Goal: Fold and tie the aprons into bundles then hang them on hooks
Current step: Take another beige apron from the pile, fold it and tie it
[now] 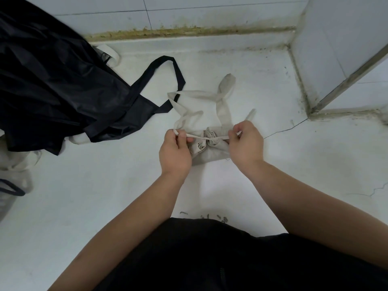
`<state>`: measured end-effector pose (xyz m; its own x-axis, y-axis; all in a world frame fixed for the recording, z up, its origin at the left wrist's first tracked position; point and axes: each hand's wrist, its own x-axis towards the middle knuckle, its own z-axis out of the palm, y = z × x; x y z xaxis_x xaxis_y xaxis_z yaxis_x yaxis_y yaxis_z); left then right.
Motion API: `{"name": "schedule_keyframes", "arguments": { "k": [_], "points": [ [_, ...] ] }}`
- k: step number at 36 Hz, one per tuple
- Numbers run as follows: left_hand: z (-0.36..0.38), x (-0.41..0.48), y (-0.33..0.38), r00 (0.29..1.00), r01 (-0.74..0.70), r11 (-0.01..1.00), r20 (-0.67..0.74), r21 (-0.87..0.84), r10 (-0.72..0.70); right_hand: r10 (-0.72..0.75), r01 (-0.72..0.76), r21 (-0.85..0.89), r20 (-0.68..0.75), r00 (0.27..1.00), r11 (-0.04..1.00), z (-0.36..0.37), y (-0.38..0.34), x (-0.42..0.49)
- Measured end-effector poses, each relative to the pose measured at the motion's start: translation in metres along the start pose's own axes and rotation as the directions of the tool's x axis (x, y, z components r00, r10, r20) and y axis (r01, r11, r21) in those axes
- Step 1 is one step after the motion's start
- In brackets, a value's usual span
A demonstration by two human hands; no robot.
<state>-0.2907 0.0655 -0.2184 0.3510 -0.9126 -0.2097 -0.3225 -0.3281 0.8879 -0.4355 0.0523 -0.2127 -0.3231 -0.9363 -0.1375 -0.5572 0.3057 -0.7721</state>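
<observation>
A beige apron folded into a small bundle (206, 153) lies on the white floor in the middle of the view. Its thin tie strap (196, 137) crosses over the bundle's top in a knot. My left hand (175, 153) pinches the strap's left end. My right hand (245, 143) pinches the right end, and the strap runs taut between them. The apron's wide neck loop (222, 95) lies slack on the floor beyond the bundle. A black apron (52, 89) lies crumpled at the left, its neck strap (165, 68) looped toward the beige one.
A tiled wall (189, 15) with a stained base runs along the back. A tiled corner with a metal edge strip (346, 80) stands at the right. More pale cloth (14, 171) lies at the far left edge. My dark clothing fills the bottom.
</observation>
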Motion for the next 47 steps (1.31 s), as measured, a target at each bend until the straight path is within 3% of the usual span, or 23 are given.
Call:
{"name": "schedule_keyframes", "arguments": {
  "k": [6, 16, 20, 28, 34, 38, 41, 47],
  "points": [
    [-0.007, 0.001, -0.001, 0.995, 0.066, 0.998, -0.081, -0.006, -0.066, 0.027, -0.033, -0.049, -0.103, 0.994, 0.998, -0.010, 0.008, 0.005],
    [-0.009, -0.003, -0.012, 0.970, 0.137, 0.972, -0.173, -0.193, -0.171, 0.233, -0.206, 0.139, -0.219, 0.947, 0.969, -0.004, 0.009, 0.004],
    [-0.008, -0.005, -0.005, 0.965, 0.157, 0.962, -0.172, -0.224, -0.197, 0.232, -0.198, 0.164, -0.216, 0.948, 0.966, -0.006, 0.009, 0.004],
    [-0.015, 0.006, 0.010, 0.980, 0.198, 0.913, 0.046, -0.355, -0.195, 0.176, -0.186, 0.201, 0.066, 0.982, 0.962, -0.015, 0.004, 0.009],
    [-0.010, 0.000, 0.029, 0.957, 0.271, 0.816, 0.231, -0.510, -0.173, -0.171, 0.174, -0.106, 0.037, 0.985, 0.979, -0.015, -0.020, 0.005],
    [-0.018, 0.001, 0.036, 0.921, 0.295, 0.855, 0.367, -0.427, -0.134, -0.389, 0.431, -0.058, 0.337, 0.858, 0.901, -0.011, -0.036, 0.006],
    [-0.026, 0.005, 0.038, 0.912, 0.254, 0.896, 0.398, -0.363, -0.097, -0.394, 0.500, -0.110, 0.481, 0.783, 0.859, -0.013, -0.045, 0.015],
    [-0.035, 0.018, 0.042, 0.862, 0.222, 0.937, 0.504, -0.268, -0.060, -0.393, 0.555, -0.105, 0.600, 0.697, 0.825, -0.016, -0.061, 0.022]
  ]
}}
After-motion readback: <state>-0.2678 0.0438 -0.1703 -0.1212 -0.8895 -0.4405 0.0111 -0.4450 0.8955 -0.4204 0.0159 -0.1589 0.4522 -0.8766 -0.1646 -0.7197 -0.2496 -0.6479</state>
